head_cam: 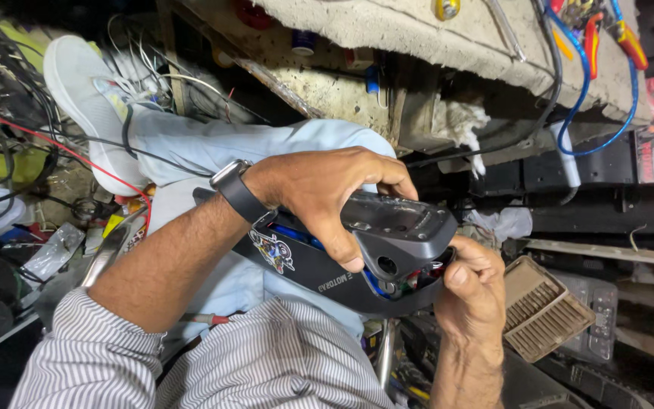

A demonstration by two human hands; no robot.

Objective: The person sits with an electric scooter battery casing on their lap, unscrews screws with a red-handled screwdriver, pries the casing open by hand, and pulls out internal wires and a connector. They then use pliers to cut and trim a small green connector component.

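A dark grey plastic housing (pixel 410 227) with a colourful sticker on its side and blue parts inside lies across my lap. My left hand (pixel 327 197), with a black watch on the wrist, grips it from above; the fingers curl over the top edge and the thumb presses its side. My right hand (pixel 471 295) comes up from below and holds the housing's right end, fingertips at the opening where red and blue bits show. What the right fingertips pinch is hidden.
My leg in light blue trousers (pixel 213 144) and a pale shoe (pixel 77 91) stretch left among tangled wires (pixel 9 151). A worn workbench (pixel 433 38) above carries pliers (pixel 596 38) and a blue cable (pixel 569 129). A beige vent grille (pixel 539 310) lies at the right.
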